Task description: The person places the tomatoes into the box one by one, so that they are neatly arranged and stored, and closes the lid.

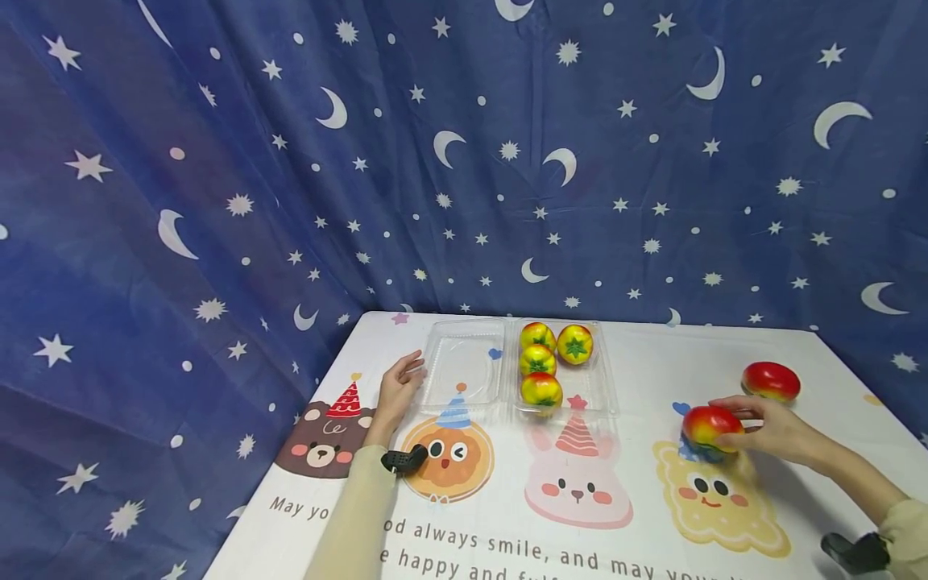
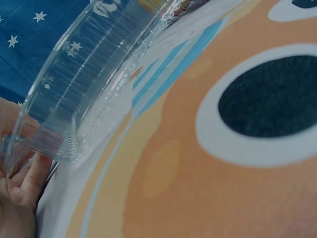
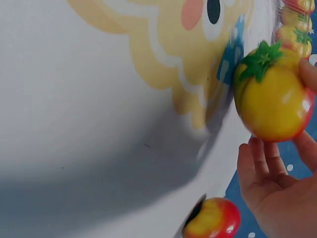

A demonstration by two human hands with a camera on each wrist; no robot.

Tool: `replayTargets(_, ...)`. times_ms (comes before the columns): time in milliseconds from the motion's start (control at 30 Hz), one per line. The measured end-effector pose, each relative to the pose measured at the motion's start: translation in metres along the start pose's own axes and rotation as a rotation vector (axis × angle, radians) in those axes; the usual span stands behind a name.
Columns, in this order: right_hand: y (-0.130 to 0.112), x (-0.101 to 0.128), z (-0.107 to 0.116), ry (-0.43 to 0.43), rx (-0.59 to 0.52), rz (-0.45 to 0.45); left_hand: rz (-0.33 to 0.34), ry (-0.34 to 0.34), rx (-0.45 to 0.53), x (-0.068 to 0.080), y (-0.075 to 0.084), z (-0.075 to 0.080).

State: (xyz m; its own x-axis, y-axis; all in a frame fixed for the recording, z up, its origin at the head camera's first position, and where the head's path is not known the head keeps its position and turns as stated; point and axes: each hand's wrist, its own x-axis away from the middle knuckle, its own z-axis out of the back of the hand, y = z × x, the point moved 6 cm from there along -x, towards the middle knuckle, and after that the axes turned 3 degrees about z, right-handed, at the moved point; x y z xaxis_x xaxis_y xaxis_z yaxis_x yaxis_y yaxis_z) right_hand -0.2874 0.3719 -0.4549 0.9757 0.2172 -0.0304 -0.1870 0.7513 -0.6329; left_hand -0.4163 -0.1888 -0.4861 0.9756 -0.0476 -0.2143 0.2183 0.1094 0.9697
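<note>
My right hand point(image 1: 734, 422) grips a red and yellow toy tomato point(image 1: 705, 425) just above the tablecloth at the right. In the right wrist view its fingers point(image 3: 262, 158) curl under the tomato point(image 3: 272, 94), whose green stem faces the camera. A second loose tomato point(image 1: 771, 380) lies behind the hand, also seen low down point(image 3: 213, 220). A clear clamshell container point(image 1: 464, 362) lies open; its right half holds several tomatoes point(image 1: 540, 360). My left hand point(image 1: 413, 372) touches the left edge of the empty half point(image 2: 99, 74), fingers point(image 2: 27, 181) against its corner.
The white tablecloth point(image 1: 638, 515) with cartoon animals and printed text covers the table. A blue curtain with stars and moons point(image 1: 464, 161) hangs close behind and to the left. The table's left edge runs near my left forearm.
</note>
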Motion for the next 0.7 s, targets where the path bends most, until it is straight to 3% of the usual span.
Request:
replayTargets(233, -0.003, -0.003, 0.008, 0.051, 0.007, -0.024, -0.004, 0.010, -0.008, 0.003, 0.006, -0.001)
replayTargets(433, -0.016, -0.020, 0.016, 0.113, 0.012, -0.009, 0.006, 0.063, -0.033, -0.009, -0.020, 0.002)
replayTargets(700, -0.039, -0.049, 0.023, 0.098, -0.028, -0.033, 0.016, 0.006, 0.000, 0.004, 0.009, -0.001)
